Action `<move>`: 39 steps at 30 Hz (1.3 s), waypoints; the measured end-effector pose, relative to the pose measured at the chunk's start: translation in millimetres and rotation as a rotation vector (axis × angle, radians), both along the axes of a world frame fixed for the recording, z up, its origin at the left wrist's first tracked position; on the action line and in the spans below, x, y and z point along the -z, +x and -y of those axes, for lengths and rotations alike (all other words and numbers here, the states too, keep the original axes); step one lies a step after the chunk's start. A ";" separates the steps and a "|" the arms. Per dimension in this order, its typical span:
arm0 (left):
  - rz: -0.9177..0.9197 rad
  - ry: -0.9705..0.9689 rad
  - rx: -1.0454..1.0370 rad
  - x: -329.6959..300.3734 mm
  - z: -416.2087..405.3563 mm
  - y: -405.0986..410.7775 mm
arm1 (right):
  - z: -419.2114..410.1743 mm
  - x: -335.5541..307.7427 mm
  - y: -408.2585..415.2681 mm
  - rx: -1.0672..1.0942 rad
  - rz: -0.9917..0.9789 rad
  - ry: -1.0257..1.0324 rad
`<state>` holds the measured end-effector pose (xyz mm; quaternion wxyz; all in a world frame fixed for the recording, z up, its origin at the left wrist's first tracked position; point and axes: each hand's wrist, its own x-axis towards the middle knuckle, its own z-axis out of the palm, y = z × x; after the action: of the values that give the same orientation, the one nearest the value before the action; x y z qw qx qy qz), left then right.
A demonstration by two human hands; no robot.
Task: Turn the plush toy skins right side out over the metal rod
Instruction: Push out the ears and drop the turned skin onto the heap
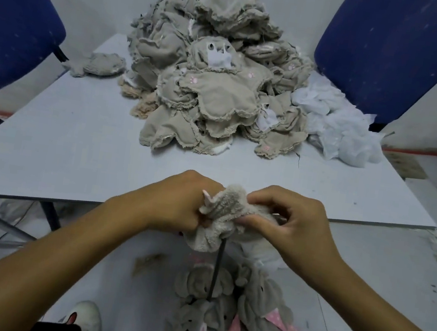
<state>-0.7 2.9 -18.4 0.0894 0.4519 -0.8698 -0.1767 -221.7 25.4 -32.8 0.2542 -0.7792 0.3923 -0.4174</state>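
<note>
Both hands, left hand (178, 201) and right hand (284, 225), pinch the plush skin (226, 211) bunched atop the metal rod (217, 269), which stands roughly upright.

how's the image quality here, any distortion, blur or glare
Head view: wide-angle bending bows the table edge and splays the blue chairs outward; light is flat and soft, without glare; the skin pile is fairly sharp, while the finished toys on the floor look softer.
</note>
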 end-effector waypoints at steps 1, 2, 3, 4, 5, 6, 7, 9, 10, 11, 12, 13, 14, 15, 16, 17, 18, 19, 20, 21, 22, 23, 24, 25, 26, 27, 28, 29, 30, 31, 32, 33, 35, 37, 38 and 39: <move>0.079 -0.055 -0.001 3.2 -1.0 -3.7 | -1.5 1.5 3.4 0.012 -0.033 -0.019; 0.178 -0.105 -0.001 7.9 -0.8 -7.1 | -2.8 3.1 6.0 0.027 -0.073 -0.026; 0.230 -0.142 -0.017 15.3 -0.7 -10.5 | -3.6 4.5 7.3 0.042 -0.114 -0.025; 0.230 -0.134 -0.074 21.2 -1.8 -13.1 | -4.4 5.4 7.6 0.052 -0.149 -0.022; 0.217 -0.115 -0.126 25.8 -2.9 -14.0 | -5.0 5.4 7.1 0.055 -0.180 -0.022; 0.198 -0.107 -0.139 28.5 -3.6 -13.9 | -5.5 5.1 6.0 0.055 -0.209 -0.033; 0.218 -0.141 -0.095 28.2 -3.4 -13.4 | -6.3 4.1 5.0 0.053 -0.243 -0.060; 0.206 -0.085 0.013 18.0 -0.9 -9.7 | -6.5 2.7 5.1 0.060 -0.304 -0.144; 0.102 0.021 0.076 7.9 -0.9 -7.9 | -5.7 2.6 5.1 0.069 -0.304 -0.178; -0.065 0.157 0.108 -4.2 -1.5 -7.6 | -4.5 1.8 5.1 0.077 -0.280 -0.205; -0.267 0.268 0.104 -14.4 -1.9 -6.4 | -3.7 0.3 4.6 0.080 -0.257 -0.238; -0.409 0.286 0.097 -19.5 -2.7 -4.3 | -2.8 -1.4 4.4 0.083 -0.256 -0.288; -0.460 0.213 0.098 -22.1 -3.5 -3.5 | -2.5 -2.1 4.3 0.084 -0.288 -0.342; -0.405 0.078 0.095 -23.0 -4.8 -3.9 | -2.3 -1.4 4.4 0.070 -0.341 -0.386; -0.304 -0.050 0.094 -19.9 -4.6 -4.2 | -2.1 1.2 5.2 0.046 -0.390 -0.398; -0.162 -0.134 0.094 -15.4 -5.3 -6.2 | -2.9 5.0 6.7 0.017 -0.417 -0.375; -0.043 -0.127 0.073 -11.4 -4.6 -7.6 | -3.5 9.1 8.7 -0.009 -0.416 -0.334; 0.020 -0.075 0.043 -7.7 -3.9 -7.2 | -4.3 12.9 10.6 -0.027 -0.410 -0.317; 0.043 -0.032 0.023 -6.4 -1.7 -7.3 | -2.9 14.7 10.6 -0.030 -0.420 -0.327; 0.038 -0.006 0.018 -6.8 -1.4 -7.9 | -2.0 14.3 9.6 -0.033 -0.435 -0.341; 0.013 0.021 0.026 -10.2 -1.8 -8.1 | -0.5 11.8 7.1 -0.034 -0.436 -0.352; -0.056 0.040 0.036 -14.5 -1.9 -6.9 | 2.1 7.1 4.0 -0.021 -0.423 -0.362; -0.176 0.051 0.031 -20.5 -0.7 -5.6 | 4.9 0.1 1.7 0.008 -0.393 -0.377; -0.331 0.058 0.014 -26.8 1.0 -4.3 | 8.0 -8.3 0.1 0.049 -0.339 -0.392; -0.506 0.074 -0.028 -34.2 4.2 -3.1 | 12.6 -18.2 0.0 0.100 -0.260 -0.403; -0.680 0.078 -0.085 -41.2 9.1 -1.3 | 18.8 -28.6 1.2 0.146 -0.167 -0.405; -0.837 0.094 -0.144 -46.6 15.2 -0.4 | 26.4 -39.3 3.8 0.179 -0.087 -0.395; -0.969 0.124 -0.195 -50.2 22.5 0.5 | 35.1 -47.9 7.1 0.204 -0.037 -0.364; -1.054 0.150 -0.249 -51.2 29.5 -0.2 | 44.5 -53.0 11.2 0.223 -0.020 -0.305; -1.059 0.157 -0.324 -49.1 35.9 -2.1 | 53.7 -53.3 14.7 0.237 -0.029 -0.219; -0.945 0.143 -0.424 -43.4 41.7 -3.8 | 62.2 -48.9 16.8 0.250 -0.069 -0.116; -0.692 0.094 -0.511 -33.3 46.9 -3.8 | 69.0 -40.6 18.3 0.264 -0.141 -0.014; -0.142 -0.091 -0.572 -15.3 51.1 -2.8 | 76.8 -19.6 18.6 0.282 -0.294 0.131; -0.101 -0.325 -0.430 -8.3 52.9 -6.4 | 79.5 -4.5 16.8 0.305 -0.407 0.073; -0.183 -0.350 -0.331 -8.7 53.4 -8.6 | 80.6 -0.2 16.2 0.303 -0.446 0.011; -0.225 -0.303 -0.255 -9.9 54.5 -10.8 | 82.1 2.4 15.4 0.291 -0.471 -0.015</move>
<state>-11.6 -51.6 -8.4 0.2740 0.5171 -0.8069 -0.0806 -206.3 -56.7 -35.2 0.0877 -0.7921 0.5454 -0.2598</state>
